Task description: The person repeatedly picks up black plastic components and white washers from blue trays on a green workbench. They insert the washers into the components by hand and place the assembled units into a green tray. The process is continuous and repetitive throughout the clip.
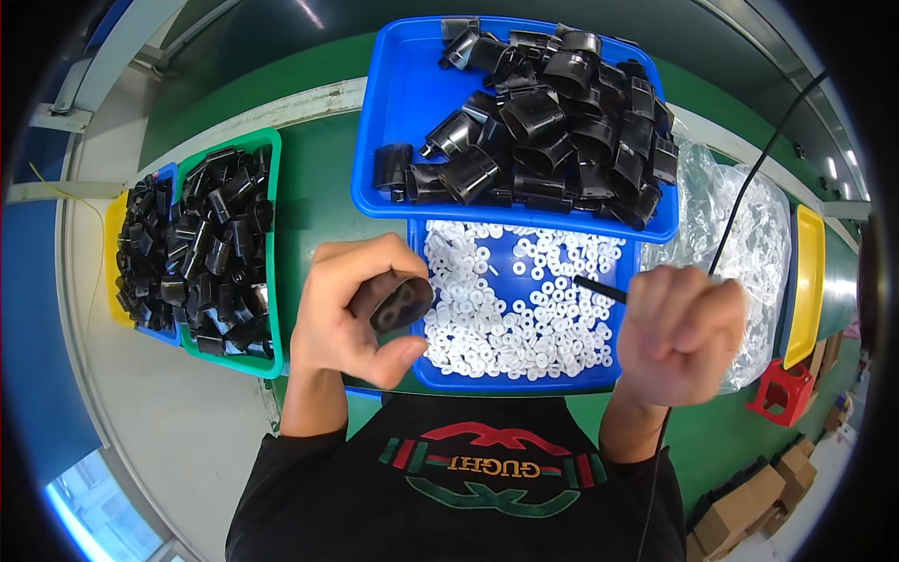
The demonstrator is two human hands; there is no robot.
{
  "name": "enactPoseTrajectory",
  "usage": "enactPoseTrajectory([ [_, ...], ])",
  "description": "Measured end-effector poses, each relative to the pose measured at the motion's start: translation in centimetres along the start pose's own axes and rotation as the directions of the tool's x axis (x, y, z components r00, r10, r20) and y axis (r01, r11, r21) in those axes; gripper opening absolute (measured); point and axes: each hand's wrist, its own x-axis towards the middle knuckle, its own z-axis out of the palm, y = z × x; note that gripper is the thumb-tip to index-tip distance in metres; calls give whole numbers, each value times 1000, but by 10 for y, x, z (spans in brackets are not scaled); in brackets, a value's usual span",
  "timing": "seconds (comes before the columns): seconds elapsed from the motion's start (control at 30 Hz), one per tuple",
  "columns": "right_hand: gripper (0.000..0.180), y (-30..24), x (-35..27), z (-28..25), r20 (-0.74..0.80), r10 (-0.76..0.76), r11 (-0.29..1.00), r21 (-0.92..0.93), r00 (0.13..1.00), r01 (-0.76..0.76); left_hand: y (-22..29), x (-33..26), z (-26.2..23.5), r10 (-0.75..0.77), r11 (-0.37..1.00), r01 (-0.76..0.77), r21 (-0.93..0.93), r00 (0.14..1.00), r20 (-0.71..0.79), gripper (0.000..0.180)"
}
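My left hand (332, 314) is wrapped round a black plastic housing (405, 305), its open oval end turned to the right. In my right hand (682, 328), closed in a grip, is a slim black pen-like tool (599, 288) whose tip points left. The tip is above a blue tray (501, 378) strewn with small white ring washers (478, 328). Farther back, a larger blue tray (398, 112) holds a heap of similar black housings (534, 117). The fingers of my right hand hide the tool's rear end.
At the left are a green tray (278, 225) and a blue and a yellow tray, filled with black parts (220, 244). A clear plastic bag (740, 225) and a yellow tray (803, 281) lie at the right. A black cable (763, 155) hangs beside my right hand. A red stool (785, 393) and cardboard boxes (740, 510) stand lower right.
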Motion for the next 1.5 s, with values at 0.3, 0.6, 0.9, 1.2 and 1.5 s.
enactPoseTrajectory([
  [0.3, 14, 29, -25, 1, 540, 219, 461, -791, 812, 402, 28, 41, -21, -142, 772, 291, 565, 946, -292, 44],
  [0.6, 25, 59, -45, -5, 425, 287, 287, -893, 858, 347, -113, 189, -104, -65, 271, 400, 876, 915, -398, 53],
  [0.9, 32, 64, -45, -9, 412, 311, 305, -897, 857, 320, -164, 211, -116, -306, 243, 376, 894, 904, -297, 52],
  [1.2, 26, 58, -43, -12, 404, 359, 300, -904, 841, 306, -21, 241, 43, 337, 648, -405, 645, 912, 235, 51],
  [1.5, 17, 56, -39, -9, 415, 369, 323, -896, 831, 304, -29, 214, 55, -68, 712, -131, 690, 965, 253, 47],
])
